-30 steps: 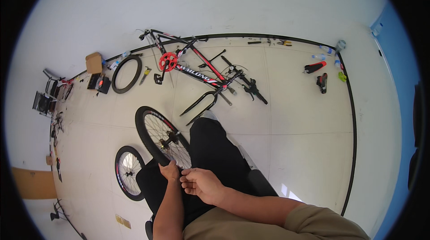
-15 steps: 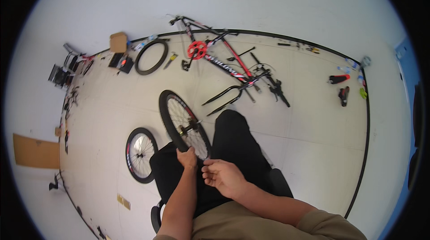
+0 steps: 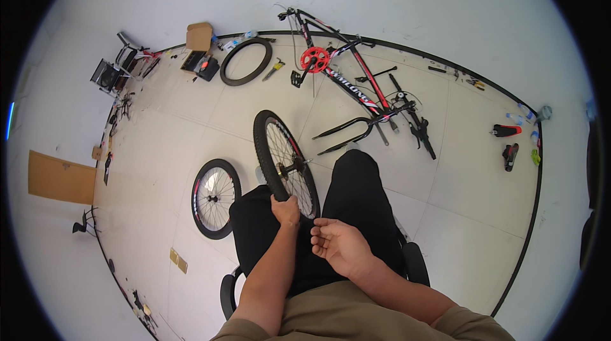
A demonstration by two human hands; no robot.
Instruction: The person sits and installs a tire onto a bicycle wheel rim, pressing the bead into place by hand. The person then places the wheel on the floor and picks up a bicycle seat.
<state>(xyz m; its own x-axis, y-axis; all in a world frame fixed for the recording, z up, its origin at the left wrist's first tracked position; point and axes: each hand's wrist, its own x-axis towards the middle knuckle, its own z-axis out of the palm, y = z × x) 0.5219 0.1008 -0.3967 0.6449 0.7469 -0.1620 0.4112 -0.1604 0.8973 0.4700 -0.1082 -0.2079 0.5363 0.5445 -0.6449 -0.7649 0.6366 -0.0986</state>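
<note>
Two hands at work: my left hand [image 3: 286, 209] clamps the tyre of the upright bicycle wheel [image 3: 285, 163] between my knees, at 12 o'clock. Right hand [image 3: 338, 244] loose, empty, beside it. Best steady the rim before turning; hub [image 3: 294, 167] faces right.

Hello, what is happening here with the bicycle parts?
A seated person holds a bicycle wheel upright between the knees. The left hand grips its tyre at the near edge; the right hand is open beside it, not touching. A second wheel lies on the floor to the left. Farther off lie a red and black bicycle frame without wheels and a loose tyre.
</note>
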